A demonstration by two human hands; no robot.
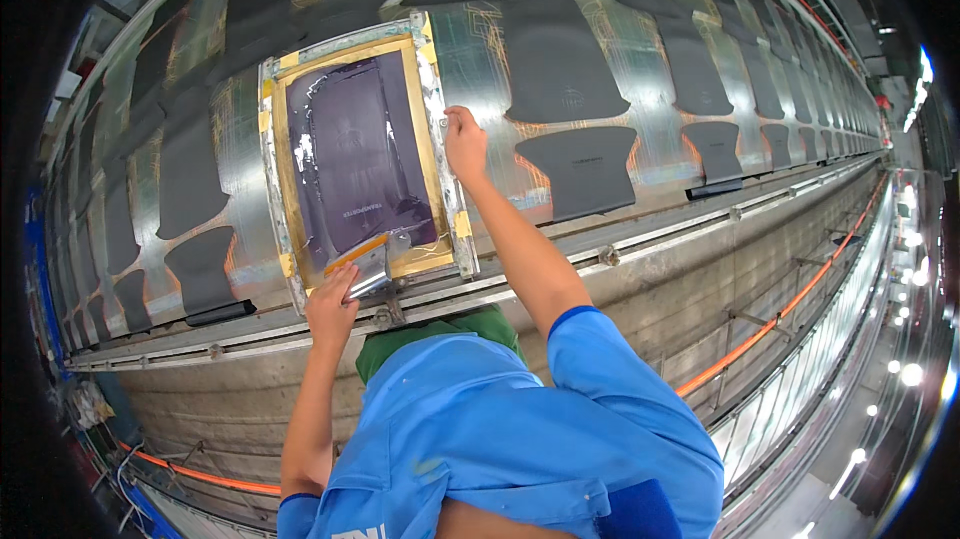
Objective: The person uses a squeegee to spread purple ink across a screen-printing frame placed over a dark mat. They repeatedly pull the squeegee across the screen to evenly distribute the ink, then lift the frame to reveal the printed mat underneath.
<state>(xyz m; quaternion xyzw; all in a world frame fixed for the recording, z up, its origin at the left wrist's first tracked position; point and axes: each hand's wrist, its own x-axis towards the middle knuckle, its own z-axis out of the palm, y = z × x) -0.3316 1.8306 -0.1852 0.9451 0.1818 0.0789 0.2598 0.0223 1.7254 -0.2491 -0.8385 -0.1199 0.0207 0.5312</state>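
Note:
A screen-printing frame (430, 79) lies on the sloping table, its metal rails stained and taped in yellow. Dark purple ink covers much of its mesh (350, 154), with pale, shiny smears at the left and bottom. My left hand (332, 309) is closed around a squeegee (372, 273) with a metal holder and an orange blade, tilted at the near end of the mesh. At the frame's right rail is my right hand (466, 147), its fingers curled against the outer edge; the fingertips are partly hidden.
Dark grey cut fabric pieces (575, 174) lie in rows on the shiny table (475, 59) around the frame. A metal rail (640, 247) with clamps runs along the near edge. Below it are a grey wall and an orange pipe (760, 324). Bright lights show at the far right.

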